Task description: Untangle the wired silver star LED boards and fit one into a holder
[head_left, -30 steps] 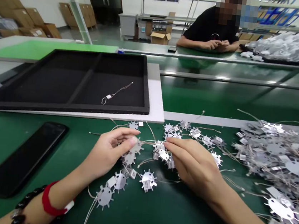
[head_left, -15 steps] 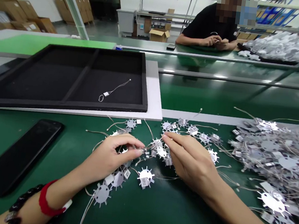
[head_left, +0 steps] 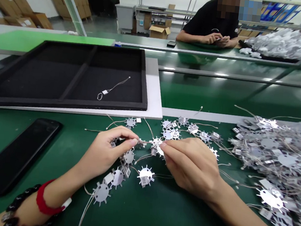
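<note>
Your left hand [head_left: 108, 148] and right hand [head_left: 195, 165] pinch a thin wire [head_left: 147, 142] between them above the worktop [head_left: 139, 213]. Toothed discs [head_left: 146, 175] crowd around; a heap [head_left: 286, 161] lies to your right, a black slab [head_left: 15, 155] left, a black tray [head_left: 105, 104] beyond.

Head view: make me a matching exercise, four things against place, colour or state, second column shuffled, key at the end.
Things
1. Tray
2. Wristband
3. Disc pile
4. Left hand

Descriptions
A. Fingertips on a thin wire
B. Red
C. At the right edge of the view
D. Black, with one wired piece inside

Pairs: 1-D, 2-B, 3-C, 4-A
</note>
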`<state>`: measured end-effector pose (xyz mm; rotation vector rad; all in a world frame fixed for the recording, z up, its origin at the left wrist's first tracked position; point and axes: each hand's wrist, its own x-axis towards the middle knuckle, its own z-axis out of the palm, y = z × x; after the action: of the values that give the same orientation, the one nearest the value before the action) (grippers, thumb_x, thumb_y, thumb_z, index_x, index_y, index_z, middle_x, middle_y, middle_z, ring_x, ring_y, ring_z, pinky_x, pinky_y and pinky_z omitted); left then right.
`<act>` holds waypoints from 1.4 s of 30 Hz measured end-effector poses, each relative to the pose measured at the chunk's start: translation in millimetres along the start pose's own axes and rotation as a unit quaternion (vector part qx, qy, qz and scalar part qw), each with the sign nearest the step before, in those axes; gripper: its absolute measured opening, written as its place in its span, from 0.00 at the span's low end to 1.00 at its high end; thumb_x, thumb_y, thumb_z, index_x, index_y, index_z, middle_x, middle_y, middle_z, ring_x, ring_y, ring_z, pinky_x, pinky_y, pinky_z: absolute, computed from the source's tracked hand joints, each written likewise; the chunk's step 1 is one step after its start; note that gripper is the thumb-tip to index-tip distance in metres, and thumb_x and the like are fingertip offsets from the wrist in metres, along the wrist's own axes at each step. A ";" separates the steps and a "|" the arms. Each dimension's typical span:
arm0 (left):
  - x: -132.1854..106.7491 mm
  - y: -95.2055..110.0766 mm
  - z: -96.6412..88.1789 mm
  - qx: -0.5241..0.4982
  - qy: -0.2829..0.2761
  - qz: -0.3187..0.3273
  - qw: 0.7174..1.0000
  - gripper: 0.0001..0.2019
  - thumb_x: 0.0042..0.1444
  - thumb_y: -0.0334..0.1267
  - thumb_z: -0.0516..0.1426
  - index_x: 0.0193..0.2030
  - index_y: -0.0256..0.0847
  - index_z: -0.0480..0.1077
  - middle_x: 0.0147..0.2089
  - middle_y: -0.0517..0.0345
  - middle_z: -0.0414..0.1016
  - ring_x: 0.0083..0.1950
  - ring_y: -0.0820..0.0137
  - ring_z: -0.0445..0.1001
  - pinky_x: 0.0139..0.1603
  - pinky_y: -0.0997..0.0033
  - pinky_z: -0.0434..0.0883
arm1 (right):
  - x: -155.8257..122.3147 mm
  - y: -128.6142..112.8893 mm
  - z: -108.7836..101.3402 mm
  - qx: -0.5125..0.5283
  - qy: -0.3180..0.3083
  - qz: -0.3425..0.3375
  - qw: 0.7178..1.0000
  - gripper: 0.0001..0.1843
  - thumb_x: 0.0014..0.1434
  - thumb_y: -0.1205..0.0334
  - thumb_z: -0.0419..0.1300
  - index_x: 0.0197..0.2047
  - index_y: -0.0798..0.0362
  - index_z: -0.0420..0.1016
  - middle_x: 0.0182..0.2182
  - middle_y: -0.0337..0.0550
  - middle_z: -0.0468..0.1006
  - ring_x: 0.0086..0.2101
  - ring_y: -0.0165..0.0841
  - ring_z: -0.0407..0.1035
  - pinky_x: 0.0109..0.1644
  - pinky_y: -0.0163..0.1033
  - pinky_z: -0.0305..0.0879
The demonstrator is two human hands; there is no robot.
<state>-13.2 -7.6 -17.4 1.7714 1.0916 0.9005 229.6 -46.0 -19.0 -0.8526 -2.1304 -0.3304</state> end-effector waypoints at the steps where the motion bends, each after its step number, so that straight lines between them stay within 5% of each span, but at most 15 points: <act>1: -0.2 0.7 0.2 0.003 -0.002 0.004 1.000 0.03 0.61 0.40 0.62 0.37 0.49 0.79 0.40 0.64 0.80 0.43 0.71 0.77 0.47 0.73 0.72 | -0.4 0.3 0.0 -0.004 -0.001 0.006 1.000 0.15 0.57 0.79 0.61 0.47 0.58 0.75 0.37 0.48 0.84 0.32 0.35 0.76 0.33 0.41 0.68; 6: -0.9 2.9 2.2 0.048 -0.014 0.031 0.998 0.03 0.63 0.37 0.61 0.39 0.48 0.78 0.40 0.64 0.79 0.42 0.71 0.77 0.44 0.73 0.72 | -4.2 2.4 1.8 0.033 0.017 0.025 0.999 0.20 0.58 0.82 0.57 0.51 0.57 0.75 0.39 0.47 0.84 0.36 0.34 0.78 0.38 0.39 0.73; 9: -2.4 0.6 3.1 0.091 -0.040 0.110 0.989 0.04 0.64 0.33 0.61 0.41 0.45 0.78 0.40 0.62 0.80 0.42 0.70 0.77 0.46 0.70 0.70 | -5.4 1.6 3.8 0.048 0.030 0.069 0.996 0.23 0.60 0.80 0.57 0.56 0.54 0.73 0.40 0.45 0.84 0.38 0.33 0.79 0.41 0.39 0.75; 13: -4.8 -4.3 4.1 0.169 -0.068 0.239 0.954 0.06 0.64 0.31 0.60 0.44 0.44 0.78 0.39 0.62 0.80 0.41 0.69 0.76 0.52 0.64 0.67 | -3.9 1.6 6.2 0.050 0.010 0.102 0.993 0.16 0.64 0.75 0.57 0.52 0.54 0.77 0.37 0.46 0.84 0.36 0.34 0.79 0.41 0.41 0.76; 16: -5.2 -6.1 4.6 0.205 -0.067 0.271 0.938 0.06 0.65 0.31 0.59 0.45 0.45 0.77 0.38 0.61 0.78 0.40 0.69 0.74 0.54 0.62 0.66 | -1.1 2.2 5.4 0.052 -0.015 0.124 0.991 0.10 0.66 0.72 0.57 0.47 0.57 0.78 0.36 0.47 0.84 0.35 0.34 0.78 0.40 0.40 0.76; 22: -4.7 -4.3 5.1 0.197 -0.064 0.245 0.947 0.06 0.65 0.30 0.59 0.44 0.44 0.77 0.38 0.62 0.79 0.40 0.69 0.76 0.55 0.63 0.65 | 3.0 0.2 0.5 0.075 -0.028 0.175 0.981 0.07 0.66 0.71 0.57 0.42 0.56 0.77 0.34 0.43 0.82 0.34 0.33 0.77 0.39 0.38 0.72; 28: -4.6 -4.1 5.2 0.160 -0.050 0.203 0.965 0.04 0.64 0.30 0.59 0.43 0.41 0.76 0.40 0.61 0.81 0.44 0.69 0.76 0.55 0.64 0.65 | -0.7 2.4 3.5 0.039 -0.053 0.079 0.995 0.08 0.65 0.67 0.60 0.47 0.58 0.76 0.43 0.53 0.81 0.42 0.40 0.75 0.45 0.45 0.69; 42: -5.1 -3.5 6.3 0.157 -0.029 0.190 0.969 0.04 0.64 0.31 0.60 0.42 0.42 0.76 0.39 0.66 0.81 0.43 0.71 0.76 0.57 0.66 0.63 | 0.4 -1.6 7.1 0.059 -0.073 0.035 0.995 0.04 0.63 0.73 0.60 0.39 0.56 0.72 0.40 0.46 0.83 0.40 0.35 0.74 0.49 0.44 0.66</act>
<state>-10.6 -13.2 -23.7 2.3090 0.9075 0.9304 224.1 -43.5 -23.2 -0.9038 -2.2230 -0.1064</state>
